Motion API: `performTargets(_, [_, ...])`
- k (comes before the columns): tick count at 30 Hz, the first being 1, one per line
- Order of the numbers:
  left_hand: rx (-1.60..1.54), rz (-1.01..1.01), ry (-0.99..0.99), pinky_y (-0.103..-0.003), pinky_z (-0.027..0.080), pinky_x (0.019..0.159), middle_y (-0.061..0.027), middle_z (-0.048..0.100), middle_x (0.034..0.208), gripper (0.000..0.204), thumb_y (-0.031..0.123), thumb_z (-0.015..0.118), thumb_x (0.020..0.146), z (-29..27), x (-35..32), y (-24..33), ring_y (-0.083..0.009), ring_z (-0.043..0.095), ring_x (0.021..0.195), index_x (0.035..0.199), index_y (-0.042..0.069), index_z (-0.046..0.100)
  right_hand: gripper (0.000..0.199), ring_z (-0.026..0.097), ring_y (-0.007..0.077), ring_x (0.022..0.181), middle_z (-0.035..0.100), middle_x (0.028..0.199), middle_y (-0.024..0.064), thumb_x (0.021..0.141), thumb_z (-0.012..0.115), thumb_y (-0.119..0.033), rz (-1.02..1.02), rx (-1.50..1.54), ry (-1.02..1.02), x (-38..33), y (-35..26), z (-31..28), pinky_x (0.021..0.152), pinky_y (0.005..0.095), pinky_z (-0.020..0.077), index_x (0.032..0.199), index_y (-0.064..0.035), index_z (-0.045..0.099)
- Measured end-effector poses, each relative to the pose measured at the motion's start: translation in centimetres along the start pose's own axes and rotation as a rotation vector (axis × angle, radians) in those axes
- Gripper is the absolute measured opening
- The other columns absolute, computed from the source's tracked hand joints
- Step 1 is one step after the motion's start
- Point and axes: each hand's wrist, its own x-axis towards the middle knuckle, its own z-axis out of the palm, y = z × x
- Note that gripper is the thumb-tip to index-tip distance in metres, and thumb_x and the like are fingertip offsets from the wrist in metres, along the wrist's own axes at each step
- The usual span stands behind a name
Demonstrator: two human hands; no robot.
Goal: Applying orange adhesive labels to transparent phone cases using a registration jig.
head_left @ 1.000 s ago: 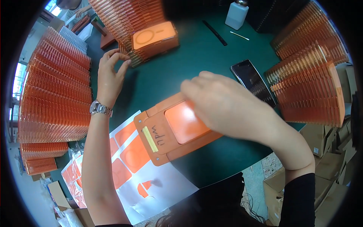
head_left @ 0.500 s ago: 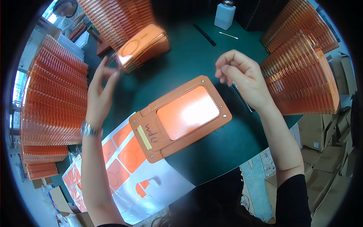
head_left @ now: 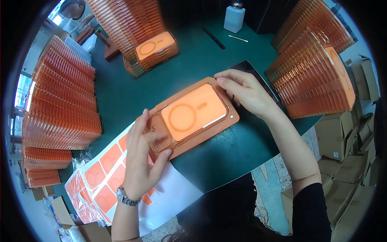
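A clear phone case lies over the brown jig [head_left: 187, 149] on the table, its corners partly under my fingers. The case's orange panel [head_left: 193, 115] shows a ring and a short bar. My left hand [head_left: 141, 161], a metal watch on its wrist, grips the near-left end of the case, thumb on the front side and fingers on the far side. At the far-right corner, my right hand [head_left: 244, 90] has its fingers bent and pinched on the case's edge. Exact fingertip contact there is partly hidden.
Tall stacks of orange cases stand left [head_left: 60, 109], right [head_left: 314, 76] and at the back [head_left: 127, 24]. A short stack [head_left: 155, 50] sits before the back one. Sticker sheets [head_left: 107, 161], a white bottle [head_left: 234, 19], a cotton swab [head_left: 238, 38] and a dark flat object [head_left: 250, 69] lie around.
My left hand has come from the short stack toward me, and a case now covers the jig's plain orange panel. My right hand has moved left onto the corner.
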Motion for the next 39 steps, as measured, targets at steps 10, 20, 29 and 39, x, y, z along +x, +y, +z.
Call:
performTargets(10, [-0.027,-0.152,0.253,-0.041,0.040,0.113,-0.0205,0.048,0.149,0.082,0.016,0.074,0.090,0.3,-1.7,-0.5,-0.0303,0.050,0.135,0.159,0.005,0.031,0.045,0.054,0.0115,0.073,0.061,0.080,0.0046,0.093,0.072,-0.046,0.259,0.075,-0.121,1.6,-0.5,0.8,0.066,0.0247,0.0421,0.093,-0.0014,0.064])
performTargets(20, [-0.496,-0.519,0.055,-0.024,0.043,0.076,0.0005,0.048,0.088,0.077,0.022,0.074,0.095,-0.5,-1.7,0.7,-0.0080,0.048,0.081,0.160,0.009,0.034,0.089,0.042,0.0285,0.132,0.048,0.141,0.0174,0.072,0.087,-0.049,-0.260,-0.457,-0.239,0.1,-2.2,-2.0,0.100,0.0377,0.0435,0.148,-0.0149,0.055])
performTargets(29, [0.117,-0.136,0.087,-0.044,0.036,0.113,-0.0173,0.048,0.142,0.083,0.028,0.083,0.084,-1.5,-1.4,-1.3,-0.0308,0.040,0.137,0.156,0.013,0.043,0.097,0.032,0.0424,0.145,0.038,0.154,0.0248,0.064,0.092,-0.049,-0.285,-0.725,-0.325,-0.2,-3.6,-1.5,0.117,0.0512,0.0346,0.148,-0.0159,0.054])
performTargets(39, [0.208,0.224,0.109,-0.055,0.035,0.114,-0.0223,0.053,0.134,0.093,0.042,0.083,0.076,-0.8,0.0,-2.7,-0.0399,0.052,0.124,0.149,0.001,0.041,0.089,0.051,0.0340,0.132,0.059,0.135,0.0165,0.074,0.086,-0.038,-0.667,-0.523,-0.559,1.2,-4.6,1.9,0.115,0.0505,0.0341,0.148,-0.0045,0.050])
